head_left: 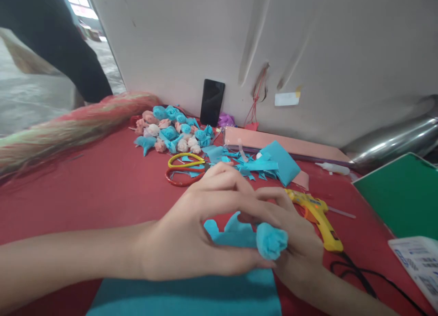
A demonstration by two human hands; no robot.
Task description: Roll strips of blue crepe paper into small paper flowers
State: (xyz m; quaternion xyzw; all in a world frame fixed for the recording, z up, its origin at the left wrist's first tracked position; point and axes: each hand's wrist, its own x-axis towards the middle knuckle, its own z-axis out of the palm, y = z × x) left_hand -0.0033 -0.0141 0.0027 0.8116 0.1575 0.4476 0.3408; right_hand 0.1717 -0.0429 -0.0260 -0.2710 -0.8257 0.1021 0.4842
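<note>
A blue crepe-paper rose (273,241), rolled at its head, sits between my two hands above the table. My left hand (208,215) is closed on it, thumb below and fingers arched over the top. From the right, my right hand (297,234) grips the rose too, its fingertips partly hidden behind the left fingers. A blue paper strip with a scalloped edge (234,231) shows through the gap under my left fingers; its join to the rose is hidden. Below my hands lies a sheet of blue crepe paper (191,297).
Finished paper flowers (171,131) are heaped at the back left. Scissors (186,169), blue scraps (256,165) and a folded blue piece (280,163) lie beyond my hands. A yellow glue gun (318,215) with a cord lies right. A phone (212,102) leans on the wall.
</note>
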